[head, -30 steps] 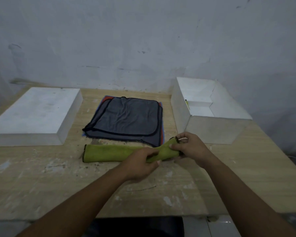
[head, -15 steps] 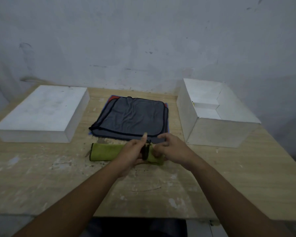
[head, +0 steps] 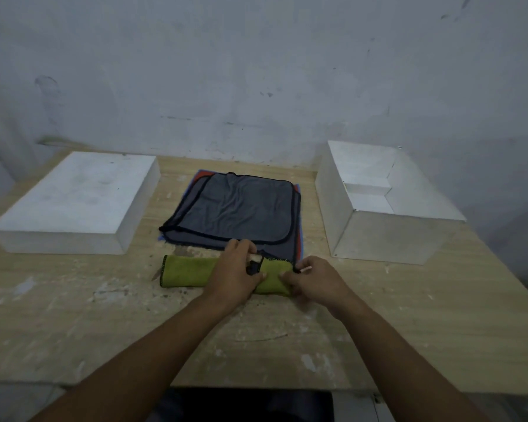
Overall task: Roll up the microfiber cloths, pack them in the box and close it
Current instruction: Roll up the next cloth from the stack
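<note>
A green cloth (head: 189,271) on the tabletop (head: 104,330) is clasped in the grip of the left hand (head: 235,277) and pinched by the right hand (head: 316,278), seemingly to keep its roll tight.

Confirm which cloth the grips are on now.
The green cloth, a long folded strip nearest the person. The left grip and right grip both hold it. The grey cloth lies flat atop the stack behind it.
</note>
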`<action>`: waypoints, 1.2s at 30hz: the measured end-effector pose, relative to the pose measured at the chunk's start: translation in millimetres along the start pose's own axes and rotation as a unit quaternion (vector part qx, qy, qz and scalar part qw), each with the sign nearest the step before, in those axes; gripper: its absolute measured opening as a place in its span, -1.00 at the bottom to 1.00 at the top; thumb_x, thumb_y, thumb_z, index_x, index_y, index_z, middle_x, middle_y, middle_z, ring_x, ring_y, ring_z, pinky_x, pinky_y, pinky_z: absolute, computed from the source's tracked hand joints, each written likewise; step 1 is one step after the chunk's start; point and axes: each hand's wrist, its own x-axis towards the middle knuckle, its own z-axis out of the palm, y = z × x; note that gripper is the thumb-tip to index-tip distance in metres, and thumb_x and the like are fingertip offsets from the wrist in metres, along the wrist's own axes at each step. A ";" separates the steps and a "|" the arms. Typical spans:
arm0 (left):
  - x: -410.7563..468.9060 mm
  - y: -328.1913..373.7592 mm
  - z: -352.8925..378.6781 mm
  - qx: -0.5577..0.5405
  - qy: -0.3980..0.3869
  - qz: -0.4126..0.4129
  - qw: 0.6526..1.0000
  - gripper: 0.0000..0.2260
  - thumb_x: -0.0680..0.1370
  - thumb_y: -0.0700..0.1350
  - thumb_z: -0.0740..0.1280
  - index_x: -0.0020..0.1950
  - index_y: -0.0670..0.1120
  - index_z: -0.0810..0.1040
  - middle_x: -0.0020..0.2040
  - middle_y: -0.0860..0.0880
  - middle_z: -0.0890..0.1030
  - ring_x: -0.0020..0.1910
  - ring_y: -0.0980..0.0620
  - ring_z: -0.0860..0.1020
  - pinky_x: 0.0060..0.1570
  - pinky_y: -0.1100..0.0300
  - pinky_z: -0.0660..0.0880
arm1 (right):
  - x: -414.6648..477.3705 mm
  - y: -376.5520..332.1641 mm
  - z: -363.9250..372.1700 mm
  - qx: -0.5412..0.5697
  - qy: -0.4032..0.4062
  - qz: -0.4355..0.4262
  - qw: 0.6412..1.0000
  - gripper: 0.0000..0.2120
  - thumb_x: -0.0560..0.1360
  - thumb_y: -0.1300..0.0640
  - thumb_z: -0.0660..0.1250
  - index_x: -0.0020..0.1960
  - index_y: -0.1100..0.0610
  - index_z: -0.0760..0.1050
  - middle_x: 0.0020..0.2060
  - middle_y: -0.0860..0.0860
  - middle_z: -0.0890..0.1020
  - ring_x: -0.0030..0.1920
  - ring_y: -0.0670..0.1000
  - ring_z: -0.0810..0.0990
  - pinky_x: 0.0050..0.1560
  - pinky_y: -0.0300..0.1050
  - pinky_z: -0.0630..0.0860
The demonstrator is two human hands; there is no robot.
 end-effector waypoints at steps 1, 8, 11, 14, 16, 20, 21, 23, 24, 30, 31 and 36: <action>0.2 0.0 0.1 -0.002 -0.008 -0.001 1.000 -0.68 0.40 -0.13 0.51 0.00 -0.07 0.41 -0.14 0.00 0.43 -0.17 0.04 0.43 -0.19 0.17 0.42 | -1.3 -0.7 2.8 0.012 0.002 -0.005 1.000 -0.56 0.33 -0.08 0.51 0.07 0.10 0.43 -0.09 0.08 0.63 -0.12 0.06 0.63 -0.20 -0.08 0.54; -1.2 0.0 0.1 -0.015 -0.026 -0.027 0.999 -0.66 0.42 -0.10 0.49 0.00 -0.01 0.35 -0.31 0.04 0.52 -0.31 0.10 0.49 -0.28 0.19 0.44 | -3.7 -1.6 13.5 0.104 0.047 -0.018 0.993 -0.66 0.31 0.18 0.50 0.02 0.11 0.44 -0.11 0.10 0.60 -0.19 0.03 0.55 -0.20 -0.07 0.50; 0.8 3.2 0.3 -0.044 -0.020 -0.051 0.998 -0.66 0.40 -0.10 0.51 0.00 -0.03 0.38 -0.28 0.06 0.53 -0.26 0.09 0.52 -0.22 0.15 0.50 | -5.1 -3.0 11.3 0.143 0.068 -0.022 0.987 -0.68 0.32 0.25 0.47 0.00 0.11 0.44 -0.15 0.08 0.57 -0.20 0.03 0.55 -0.22 -0.05 0.52; 0.9 10.0 -1.7 -0.131 -0.030 -0.096 0.986 -0.69 0.40 -0.15 0.50 0.00 -0.09 0.42 -0.29 0.02 0.57 -0.19 0.02 0.59 -0.14 0.11 0.54 | -5.8 -7.3 6.7 0.194 0.075 -0.044 0.977 -0.67 0.31 0.29 0.48 0.00 0.12 0.44 -0.13 0.07 0.57 -0.18 0.02 0.57 -0.23 -0.05 0.55; 0.4 15.1 -5.5 -0.175 -0.042 -0.131 0.975 -0.76 0.46 -0.13 0.44 0.02 -0.13 0.44 -0.28 -0.02 0.58 -0.22 0.03 0.57 -0.18 0.12 0.51 | -6.0 -10.7 4.9 0.219 0.072 -0.057 0.971 -0.63 0.30 0.28 0.52 0.02 0.12 0.45 -0.08 0.08 0.59 -0.13 0.03 0.59 -0.22 -0.08 0.56; 2.6 17.9 -18.1 -0.289 -0.067 -0.235 0.926 -0.67 0.59 0.12 0.22 0.07 -0.14 0.50 -0.10 -0.07 0.68 -0.14 0.02 0.65 -0.08 0.08 0.62 | -10.2 -17.5 11.5 0.221 0.066 -0.084 0.969 -0.64 0.29 0.23 0.56 -0.02 0.07 0.47 -0.06 0.02 0.61 -0.05 -0.02 0.61 -0.05 -0.06 0.59; 3.7 17.1 -21.4 -0.297 -0.070 -0.245 0.920 -0.62 0.59 0.17 0.18 0.06 -0.13 0.52 -0.10 -0.08 0.68 -0.13 0.01 0.66 -0.09 0.09 0.62 | -11.0 -19.0 14.7 0.218 0.068 -0.096 0.969 -0.66 0.30 0.23 0.56 -0.04 0.07 0.48 -0.07 0.02 0.62 -0.05 -0.03 0.60 -0.04 -0.09 0.58; 4.7 13.9 -27.6 -0.292 -0.073 -0.255 0.919 -0.56 0.57 0.24 0.15 0.02 -0.12 0.56 -0.11 -0.08 0.70 -0.14 0.00 0.68 -0.13 0.10 0.63 | -12.2 -23.0 21.9 0.205 0.065 -0.121 0.969 -0.70 0.31 0.22 0.55 -0.06 0.08 0.51 -0.07 0.03 0.63 -0.05 -0.04 0.61 -0.06 -0.16 0.55; 5.3 11.5 -30.2 -0.282 -0.072 -0.255 0.922 -0.54 0.55 0.26 0.16 -0.02 -0.11 0.58 -0.12 -0.06 0.70 -0.16 0.01 0.68 -0.15 0.10 0.63 | -12.2 -24.8 25.9 0.197 0.059 -0.131 0.970 -0.72 0.32 0.21 0.55 -0.06 0.09 0.52 -0.07 0.03 0.64 -0.05 -0.05 0.61 -0.05 -0.18 0.55; 8.7 -1.5 -42.6 -0.238 -0.069 -0.236 0.940 -0.52 0.45 0.31 0.31 -0.09 -0.12 0.64 -0.15 -0.05 0.69 -0.16 0.01 0.67 -0.16 0.10 0.65 | -17.6 -36.5 46.0 0.171 -0.002 -0.165 0.971 -0.85 0.41 0.16 0.48 -0.07 0.09 0.55 -0.12 -0.03 0.67 -0.09 -0.13 0.63 -0.10 -0.28 0.55; 9.5 -6.4 -43.8 -0.226 -0.069 -0.234 0.943 -0.53 0.44 0.30 0.32 -0.06 -0.11 0.63 -0.13 -0.05 0.69 -0.14 0.00 0.66 -0.18 0.12 0.64 | -18.6 -38.4 48.3 0.163 -0.005 -0.168 0.972 -0.89 0.43 0.16 0.45 -0.06 0.10 0.55 -0.14 -0.03 0.66 -0.13 -0.15 0.62 -0.15 -0.33 0.52; 7.5 -29.8 -44.4 -0.167 -0.043 -0.254 0.952 -0.61 0.43 0.10 0.46 0.13 -0.05 0.44 0.03 -0.03 0.58 0.01 -0.03 0.58 0.05 0.05 0.56 | -16.4 -39.0 55.3 0.151 0.029 -0.162 0.975 -0.94 0.47 0.17 0.39 -0.08 0.13 0.56 -0.15 0.04 0.66 -0.12 -0.04 0.62 -0.15 -0.26 0.53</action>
